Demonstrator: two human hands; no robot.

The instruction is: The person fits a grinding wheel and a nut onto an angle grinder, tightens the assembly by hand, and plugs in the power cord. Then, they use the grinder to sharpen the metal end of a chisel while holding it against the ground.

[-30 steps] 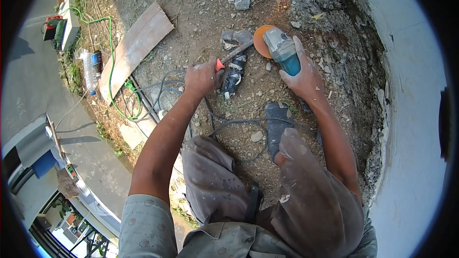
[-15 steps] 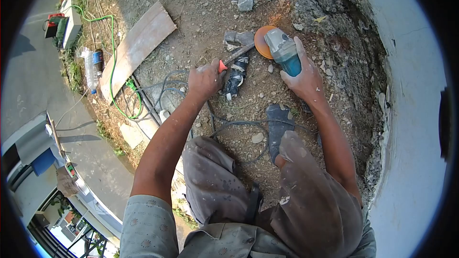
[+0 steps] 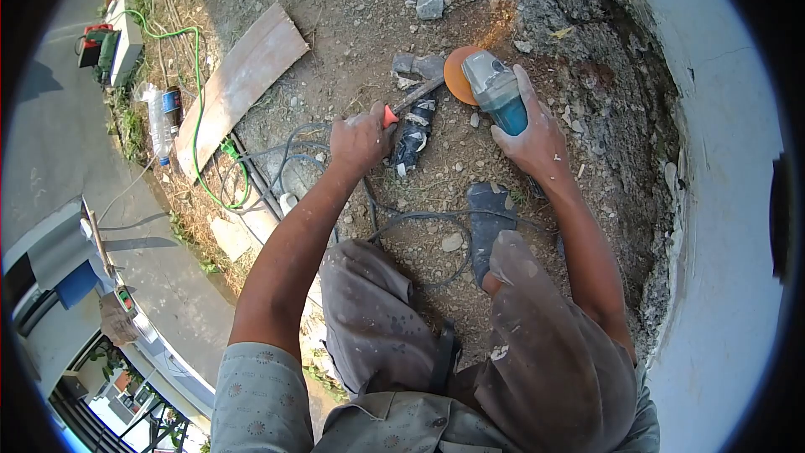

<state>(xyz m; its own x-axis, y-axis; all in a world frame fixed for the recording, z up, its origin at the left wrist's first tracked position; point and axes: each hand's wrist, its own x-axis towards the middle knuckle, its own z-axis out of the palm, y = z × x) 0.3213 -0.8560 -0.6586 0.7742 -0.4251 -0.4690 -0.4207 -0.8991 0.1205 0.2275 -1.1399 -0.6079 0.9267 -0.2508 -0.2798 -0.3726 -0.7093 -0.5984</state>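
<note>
Right hand (image 3: 537, 138): grip closed round angle grinder (image 3: 496, 94); orange disc (image 3: 457, 73) at its 10 o'clock end. Left hand (image 3: 359, 141): grip closed on red-handled tool (image 3: 417, 96); long axis toward 2 o'clock; tip at disc edge.

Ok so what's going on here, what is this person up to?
A person crouches on bare dirt. Their right hand grips a blue angle grinder, its orange disc against the metal tip of a red-handled tool held in the left hand. Sparks fly beyond the disc. Cables lie by their feet.
</note>
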